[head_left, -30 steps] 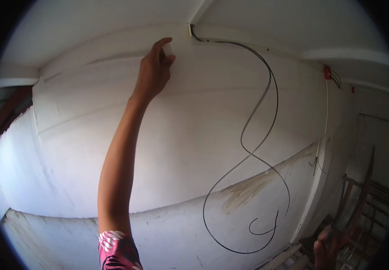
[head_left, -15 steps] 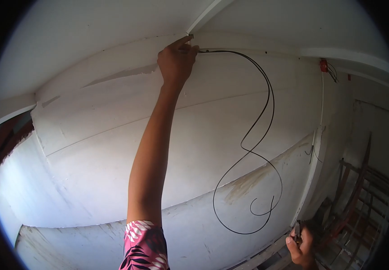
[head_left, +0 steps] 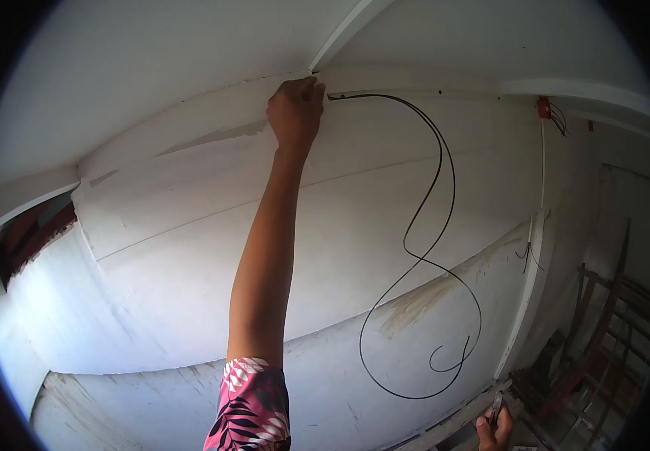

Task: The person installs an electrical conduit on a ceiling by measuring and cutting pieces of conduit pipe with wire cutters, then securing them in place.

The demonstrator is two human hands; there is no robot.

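High on the wall, my left hand (head_left: 296, 111) is raised to the corner under a white ceiling strip (head_left: 346, 34). Its fingers are closed together at the wall; what lies between them is hidden. Just right of it, black wires (head_left: 449, 161) come out along a narrow white strip. They loop down the wall in a figure-eight and end in a loose curl. Low at the right, my right hand (head_left: 495, 434) is closed around a small pair of pliers (head_left: 497, 406) whose jaws point up. A patterned pink sleeve (head_left: 248, 406) covers my left upper arm.
A red junction box (head_left: 544, 107) with loose wires is on the wall at the upper right. Below it, more wire ends (head_left: 528, 255) hang by a post. A rusty metal frame (head_left: 618, 338) leans at the far right. An opening (head_left: 24, 233) shows at the left.
The view has shifted slightly, so the wall sits lower. My left hand's index finger has drawn in from pointing up. The right hand with the pliers appears lower in view.
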